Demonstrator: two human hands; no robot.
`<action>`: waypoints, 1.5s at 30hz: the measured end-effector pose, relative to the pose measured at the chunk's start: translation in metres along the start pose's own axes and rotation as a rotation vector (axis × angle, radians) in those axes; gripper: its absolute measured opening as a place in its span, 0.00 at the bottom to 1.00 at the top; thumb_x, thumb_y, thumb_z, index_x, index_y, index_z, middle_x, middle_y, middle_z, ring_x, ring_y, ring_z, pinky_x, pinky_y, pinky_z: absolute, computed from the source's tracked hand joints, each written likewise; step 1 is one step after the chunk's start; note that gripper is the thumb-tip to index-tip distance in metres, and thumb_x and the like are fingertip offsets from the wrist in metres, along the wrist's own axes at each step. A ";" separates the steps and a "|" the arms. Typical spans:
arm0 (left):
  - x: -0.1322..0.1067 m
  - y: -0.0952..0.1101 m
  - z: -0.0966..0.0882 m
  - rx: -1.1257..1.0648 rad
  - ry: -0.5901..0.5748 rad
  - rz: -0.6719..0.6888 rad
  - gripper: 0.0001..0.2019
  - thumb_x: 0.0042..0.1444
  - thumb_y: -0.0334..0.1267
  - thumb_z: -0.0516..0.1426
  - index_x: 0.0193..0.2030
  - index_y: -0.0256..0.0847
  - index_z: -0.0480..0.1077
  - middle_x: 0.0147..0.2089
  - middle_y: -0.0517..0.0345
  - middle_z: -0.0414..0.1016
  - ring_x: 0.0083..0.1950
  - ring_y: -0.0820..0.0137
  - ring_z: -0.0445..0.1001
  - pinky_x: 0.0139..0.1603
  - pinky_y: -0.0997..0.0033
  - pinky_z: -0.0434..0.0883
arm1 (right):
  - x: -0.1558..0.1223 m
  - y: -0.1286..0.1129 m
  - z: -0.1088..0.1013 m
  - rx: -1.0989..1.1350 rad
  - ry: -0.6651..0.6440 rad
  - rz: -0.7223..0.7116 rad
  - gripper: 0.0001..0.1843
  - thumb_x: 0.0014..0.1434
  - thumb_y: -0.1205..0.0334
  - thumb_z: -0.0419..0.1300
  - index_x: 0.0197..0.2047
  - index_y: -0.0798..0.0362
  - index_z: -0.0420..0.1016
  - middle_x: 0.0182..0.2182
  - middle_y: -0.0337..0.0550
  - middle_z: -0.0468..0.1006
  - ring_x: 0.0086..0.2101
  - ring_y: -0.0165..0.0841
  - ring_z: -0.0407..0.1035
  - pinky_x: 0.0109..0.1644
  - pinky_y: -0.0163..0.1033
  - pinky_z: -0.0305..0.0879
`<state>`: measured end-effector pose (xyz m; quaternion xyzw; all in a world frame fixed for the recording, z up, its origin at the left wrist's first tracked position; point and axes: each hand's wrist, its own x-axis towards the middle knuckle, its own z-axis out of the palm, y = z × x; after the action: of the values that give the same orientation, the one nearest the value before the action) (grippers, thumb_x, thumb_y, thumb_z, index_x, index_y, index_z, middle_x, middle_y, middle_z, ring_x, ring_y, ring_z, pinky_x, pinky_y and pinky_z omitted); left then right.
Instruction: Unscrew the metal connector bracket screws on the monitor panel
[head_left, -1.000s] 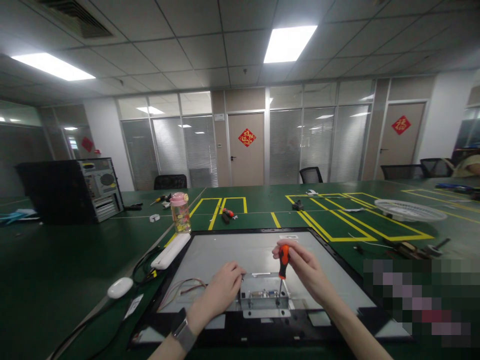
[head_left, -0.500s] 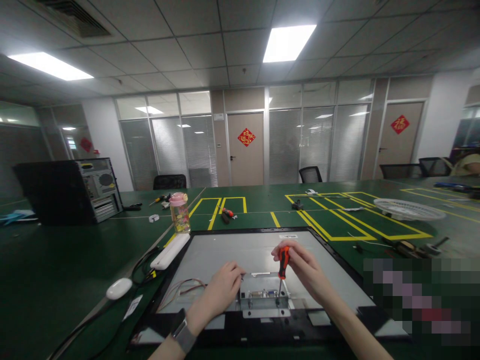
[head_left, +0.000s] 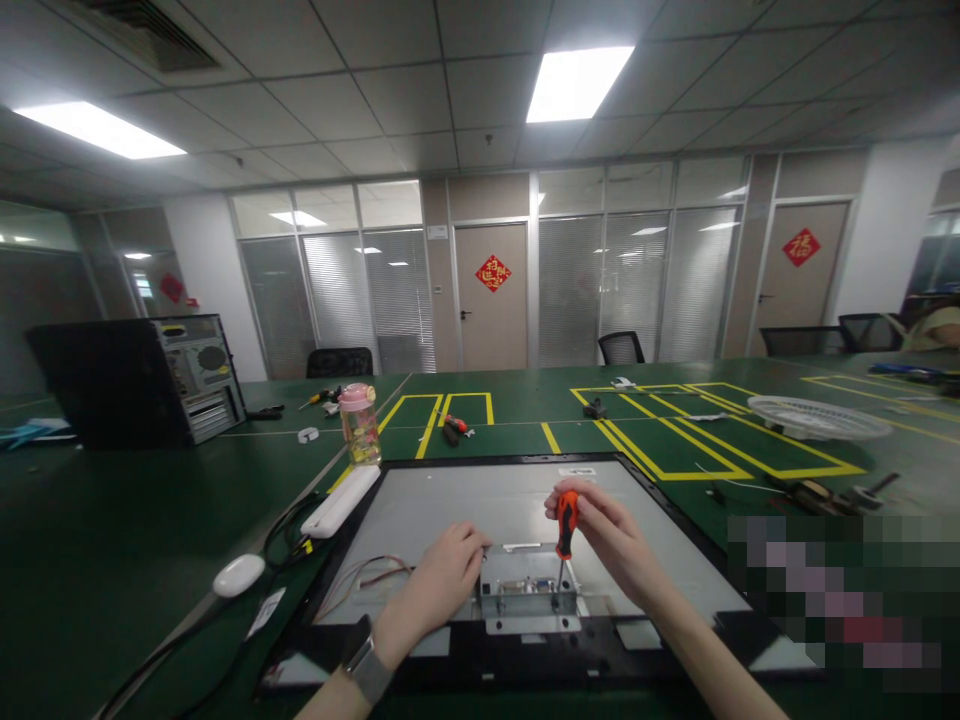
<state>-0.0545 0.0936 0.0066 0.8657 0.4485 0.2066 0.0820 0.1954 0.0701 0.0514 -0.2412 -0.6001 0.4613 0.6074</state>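
A monitor panel (head_left: pixel 465 495) lies face down on the green table, its grey metal back up. Near its front edge sits a small metal bracket (head_left: pixel 529 597) with connector ports. My right hand (head_left: pixel 609 535) is closed round an orange-handled screwdriver (head_left: pixel 566 522), held upright with its tip down on the bracket's right side. My left hand (head_left: pixel 442 578), a watch on its wrist, rests curled against the bracket's left end and steadies it. Thin coloured wires (head_left: pixel 367 575) run out to the left of that hand.
A white bar (head_left: pixel 341 501), a white mouse (head_left: pixel 239 575) and black cables lie left of the panel. A pink-capped bottle (head_left: pixel 360 425) and a computer case (head_left: pixel 142 380) stand further back. Tools (head_left: pixel 454 427), a white fan grille (head_left: pixel 817 420) and yellow tape lines are beyond.
Nothing has visibly shifted apart from a slight camera drift; both hands and the screwdriver stay in the same place on the bracket.
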 end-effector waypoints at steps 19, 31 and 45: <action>0.000 0.003 -0.003 0.020 -0.024 -0.017 0.14 0.65 0.29 0.46 0.46 0.40 0.71 0.45 0.54 0.69 0.48 0.67 0.66 0.53 0.67 0.64 | 0.000 0.005 -0.003 -0.075 0.009 -0.062 0.11 0.58 0.51 0.63 0.37 0.49 0.78 0.36 0.44 0.75 0.36 0.38 0.71 0.41 0.43 0.69; 0.001 -0.003 0.002 0.029 -0.014 0.005 0.14 0.65 0.29 0.45 0.45 0.40 0.71 0.44 0.54 0.69 0.47 0.67 0.66 0.51 0.67 0.64 | 0.001 0.001 0.000 0.044 0.001 -0.024 0.13 0.60 0.50 0.60 0.41 0.49 0.78 0.35 0.45 0.77 0.36 0.37 0.70 0.42 0.43 0.67; 0.001 -0.002 0.001 -0.006 -0.013 -0.010 0.13 0.65 0.30 0.46 0.43 0.40 0.71 0.44 0.54 0.69 0.47 0.67 0.67 0.52 0.67 0.65 | 0.002 0.008 -0.006 -0.012 0.046 -0.010 0.12 0.56 0.53 0.65 0.40 0.49 0.80 0.31 0.43 0.79 0.34 0.35 0.72 0.39 0.40 0.68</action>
<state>-0.0553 0.0953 0.0053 0.8646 0.4516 0.2018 0.0888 0.1984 0.0773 0.0447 -0.2522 -0.5899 0.4489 0.6220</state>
